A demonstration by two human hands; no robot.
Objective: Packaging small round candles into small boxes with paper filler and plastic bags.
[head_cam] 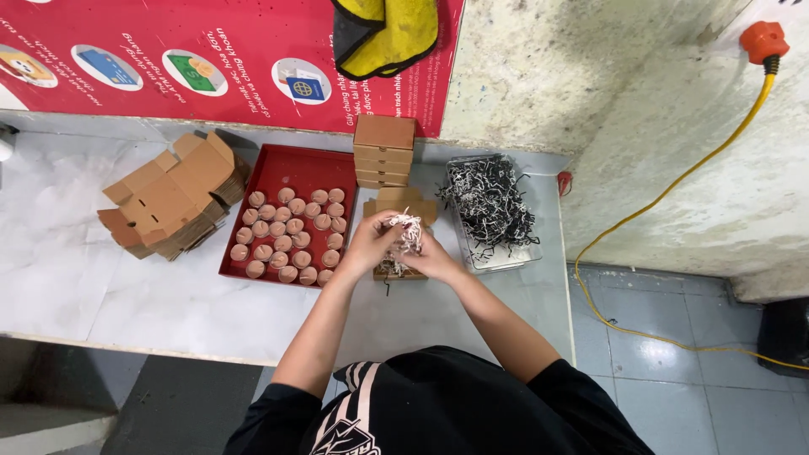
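My left hand (pixel 369 243) and my right hand (pixel 432 257) meet over a small open cardboard box (pixel 402 203) on the white counter. Both hands pinch one tuft of shredded paper filler (pixel 408 234) just above the box. A clear bin of the same black-and-white shredded paper (pixel 490 202) stands just right of the box. A red tray (pixel 291 173) holding several small round brown-capped jars (pixel 288 234) lies just left of my left hand.
A stack of closed small cardboard boxes (pixel 384 150) stands behind the open box. Flat unfolded box blanks (pixel 173 198) are piled at the left. A yellow cable (pixel 674 190) runs from an orange plug (pixel 763 40) down the wall to the tiled floor.
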